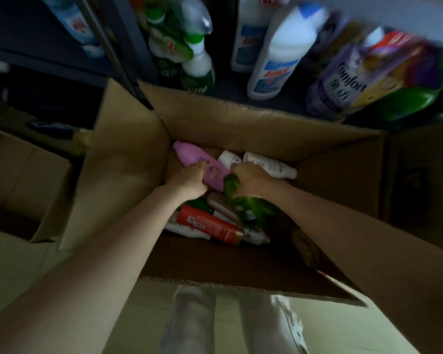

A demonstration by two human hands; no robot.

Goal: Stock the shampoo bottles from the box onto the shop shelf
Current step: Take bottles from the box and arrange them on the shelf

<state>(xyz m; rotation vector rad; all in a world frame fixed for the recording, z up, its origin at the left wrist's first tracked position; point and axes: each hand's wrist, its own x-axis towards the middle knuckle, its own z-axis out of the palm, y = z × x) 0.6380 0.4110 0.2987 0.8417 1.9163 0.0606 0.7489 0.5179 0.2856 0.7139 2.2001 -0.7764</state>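
You are looking down into an open cardboard box (pixel 241 123), its flaps folded outward. A pink bottle (pixel 202 163) is lying slanted near the back; white bottles (pixel 269 164), a green one (pixel 251 208) and a red one (pixel 210 223) are lying jumbled around it.

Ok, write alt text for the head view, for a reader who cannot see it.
Both of a person's hands reach into an open cardboard box of jumbled bottles: the left hand grips a pink bottle, and the right hand grips a green bottle. Beyond the box, blurred cleaning products stand on a dark shop shelf.
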